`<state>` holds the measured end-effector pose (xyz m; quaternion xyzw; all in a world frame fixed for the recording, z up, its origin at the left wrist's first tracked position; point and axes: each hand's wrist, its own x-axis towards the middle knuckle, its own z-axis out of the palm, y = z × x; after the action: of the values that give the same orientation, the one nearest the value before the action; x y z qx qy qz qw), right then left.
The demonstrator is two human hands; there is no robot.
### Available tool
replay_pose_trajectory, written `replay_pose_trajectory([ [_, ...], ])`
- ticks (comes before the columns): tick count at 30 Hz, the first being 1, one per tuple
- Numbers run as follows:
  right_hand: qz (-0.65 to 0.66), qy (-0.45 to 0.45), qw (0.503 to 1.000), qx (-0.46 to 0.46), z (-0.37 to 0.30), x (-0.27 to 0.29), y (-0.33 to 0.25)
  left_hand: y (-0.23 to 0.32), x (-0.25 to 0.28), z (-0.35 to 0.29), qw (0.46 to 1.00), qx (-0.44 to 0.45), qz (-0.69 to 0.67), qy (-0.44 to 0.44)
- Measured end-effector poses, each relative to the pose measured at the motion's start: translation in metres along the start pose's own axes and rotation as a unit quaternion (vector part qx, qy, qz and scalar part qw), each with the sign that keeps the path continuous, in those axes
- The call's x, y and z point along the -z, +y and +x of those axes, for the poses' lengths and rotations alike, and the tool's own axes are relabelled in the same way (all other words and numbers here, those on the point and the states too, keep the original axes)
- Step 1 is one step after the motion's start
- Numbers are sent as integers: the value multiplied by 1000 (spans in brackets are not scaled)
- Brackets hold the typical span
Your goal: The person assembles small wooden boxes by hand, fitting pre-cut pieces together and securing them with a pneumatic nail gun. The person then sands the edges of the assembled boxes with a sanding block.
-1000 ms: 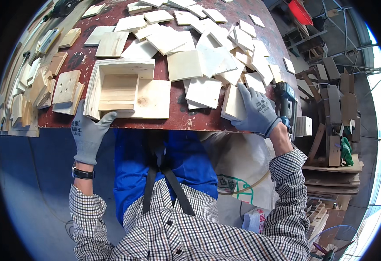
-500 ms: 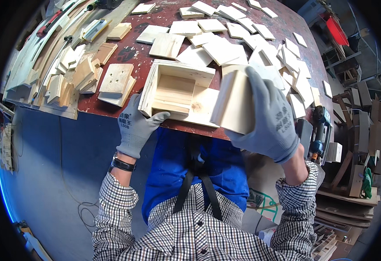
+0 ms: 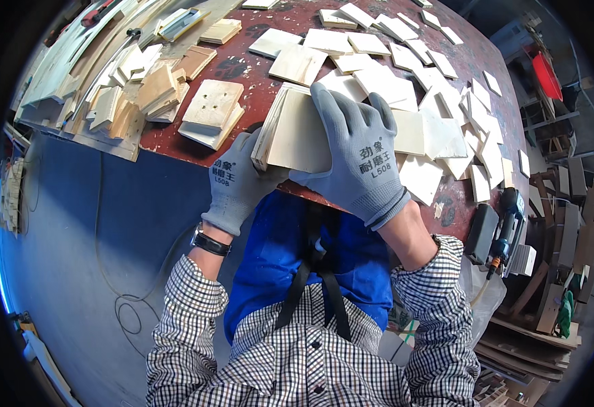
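1. Wood sits between my two hands: a pale wooden piece (image 3: 297,132) with a flat upper face and layered edges along its left side, at the near edge of the desk (image 3: 259,85), right in front of my body.
2. My right hand (image 3: 358,152), in a grey glove, is partly curled round that piece, fingers stretched along its right side and far corner, thumb at the near edge; it has hold of it.
3. My left hand (image 3: 239,180), gloved the same, is at the near left corner. Its fingers are mostly hidden, so I cannot tell how far they are closed.
4. Around this, the desk is dark red and worn, marked with pale specks and dark stains.
5. Just left of my work lies a small stack (image 3: 212,108), its top block showing dark holes; beyond it is a jumble of offcuts (image 3: 161,91), then long strips (image 3: 73,64) along the left side.
6. Pale square panels (image 3: 385,85) lie scattered and overlapping over the far and right parts.
7. Near the right edge rests a blue and black tool (image 3: 510,220).
8. Below on the left, a thin cable (image 3: 130,308) loops over the grey-blue floor (image 3: 73,224).
9. To the right, boards (image 3: 568,237) lean in a cluttered heap, with a green cloth (image 3: 566,313) beside them and sheets (image 3: 524,356) stacked lower down.
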<state>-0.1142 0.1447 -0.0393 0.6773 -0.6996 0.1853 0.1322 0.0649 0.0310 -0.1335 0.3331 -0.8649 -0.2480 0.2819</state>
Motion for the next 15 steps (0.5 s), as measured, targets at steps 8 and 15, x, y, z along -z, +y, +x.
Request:
replay_pose_trajectory([
  [8,227,62,956,-175,-11,30,39,-5,0,-1,999,-40,-28,12],
  [15,4,-37,998,-54,-27,7,4,-5,1,5,997,-71,-8,13],
])
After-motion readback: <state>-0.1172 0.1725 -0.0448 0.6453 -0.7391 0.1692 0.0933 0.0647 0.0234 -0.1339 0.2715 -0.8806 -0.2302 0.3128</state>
